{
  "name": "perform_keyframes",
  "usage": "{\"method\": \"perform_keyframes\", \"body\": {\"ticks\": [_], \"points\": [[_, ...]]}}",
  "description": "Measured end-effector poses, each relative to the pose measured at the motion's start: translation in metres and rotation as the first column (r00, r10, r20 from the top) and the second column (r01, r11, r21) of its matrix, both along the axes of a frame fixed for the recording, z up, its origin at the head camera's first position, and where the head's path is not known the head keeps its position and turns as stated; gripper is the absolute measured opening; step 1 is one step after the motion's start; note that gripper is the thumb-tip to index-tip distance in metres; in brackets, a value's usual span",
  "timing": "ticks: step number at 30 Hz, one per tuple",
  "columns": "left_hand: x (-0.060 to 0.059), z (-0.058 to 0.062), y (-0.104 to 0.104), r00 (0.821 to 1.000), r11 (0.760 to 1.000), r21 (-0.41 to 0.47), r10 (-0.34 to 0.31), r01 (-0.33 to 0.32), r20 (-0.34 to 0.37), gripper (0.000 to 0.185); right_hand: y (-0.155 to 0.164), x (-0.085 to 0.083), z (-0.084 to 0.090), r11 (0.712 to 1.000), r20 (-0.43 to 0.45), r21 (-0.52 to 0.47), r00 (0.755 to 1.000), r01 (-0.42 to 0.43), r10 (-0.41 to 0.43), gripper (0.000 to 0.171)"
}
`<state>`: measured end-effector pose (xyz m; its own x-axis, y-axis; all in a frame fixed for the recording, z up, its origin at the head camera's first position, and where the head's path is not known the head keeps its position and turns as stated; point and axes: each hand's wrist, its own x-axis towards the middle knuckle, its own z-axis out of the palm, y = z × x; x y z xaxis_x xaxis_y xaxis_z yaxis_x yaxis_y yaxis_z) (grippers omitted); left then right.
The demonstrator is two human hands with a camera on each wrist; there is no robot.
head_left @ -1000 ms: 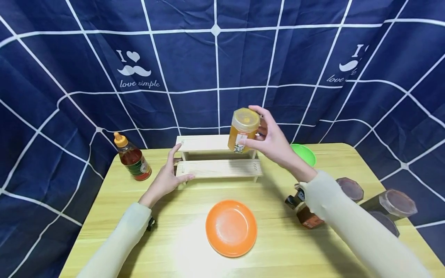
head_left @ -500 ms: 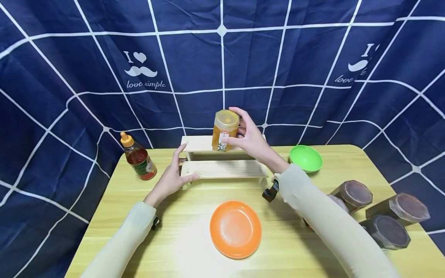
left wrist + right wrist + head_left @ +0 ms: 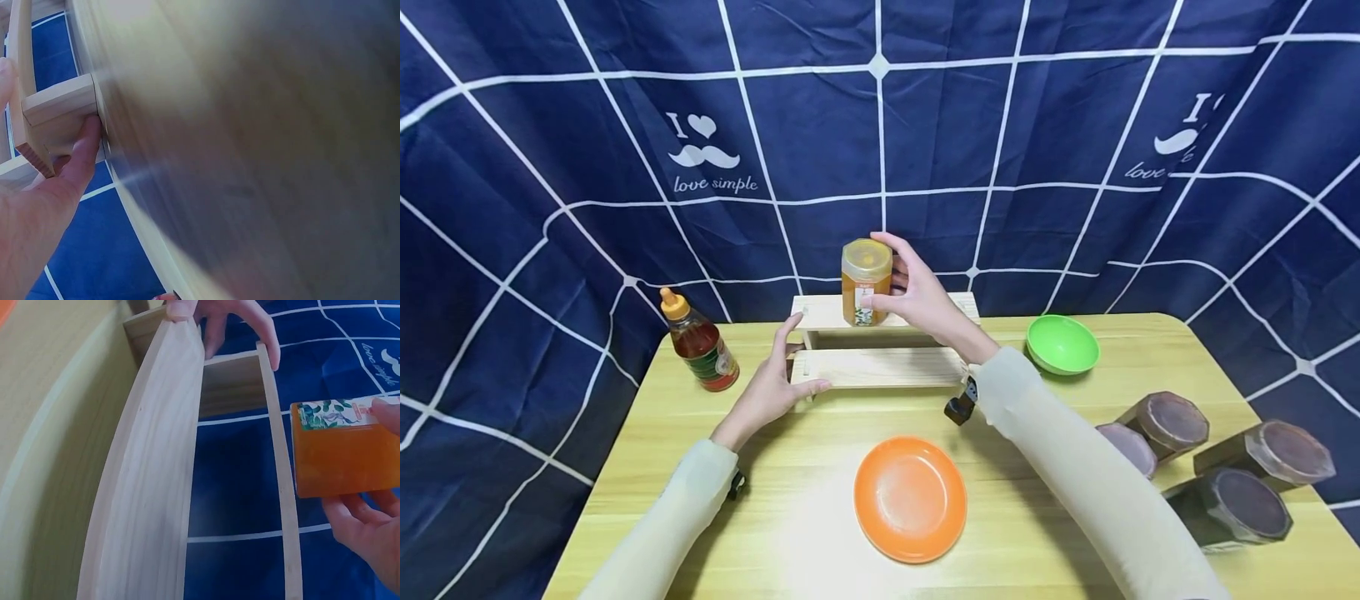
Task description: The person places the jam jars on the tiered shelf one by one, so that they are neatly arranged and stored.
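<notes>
Thumb and fingers of the right hand (image 3: 921, 296) pinch an upright, faceted amber jar (image 3: 867, 283) on or just above the top of a two-tier pale wooden rack (image 3: 880, 367); the left hand (image 3: 767, 385) clasps its left end, forefinger above thumb.

I am in a home-like, curtained corner, shown by white-gridded navy cloth hangings (image 3: 805, 133), a round orange plate (image 3: 911, 500) and a round green bowl (image 3: 1062, 343).

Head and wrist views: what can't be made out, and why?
Head view: body of one dark jar, mostly hidden by the right sleeve.
Head view: fine print on the orange-capped bottle, too small.
Right wrist: lid of the amber jar, cut off by the right edge.
Left wrist: left hand, partly cut off by the left edge.
</notes>
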<state>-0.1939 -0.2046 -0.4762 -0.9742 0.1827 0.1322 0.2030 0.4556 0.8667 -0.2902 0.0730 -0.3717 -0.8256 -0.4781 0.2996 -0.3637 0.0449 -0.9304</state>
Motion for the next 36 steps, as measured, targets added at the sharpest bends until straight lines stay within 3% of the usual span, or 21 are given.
{"method": "perform_keyframes", "body": {"ticks": [19,27,36], "points": [[-0.003,0.001,0.004,1.0,1.0,-0.025,-0.015,0.015,-0.015,0.122,-0.001,-0.002,-0.004,0.999,0.045,-0.018,0.998,-0.039,0.04,0.103],[-0.003,-0.001,0.004,1.0,1.0,-0.014,-0.016,0.016,-0.016,0.122,0.008,0.014,0.005,0.995,0.06,-0.047,0.995,0.086,-0.083,0.105],[0.0,0.0,0.0,1.0,1.0,-0.023,0.001,-0.001,-0.015,0.121,0.031,0.043,0.031,0.977,-0.017,-0.129,0.985,0.168,-0.171,0.094]]}}
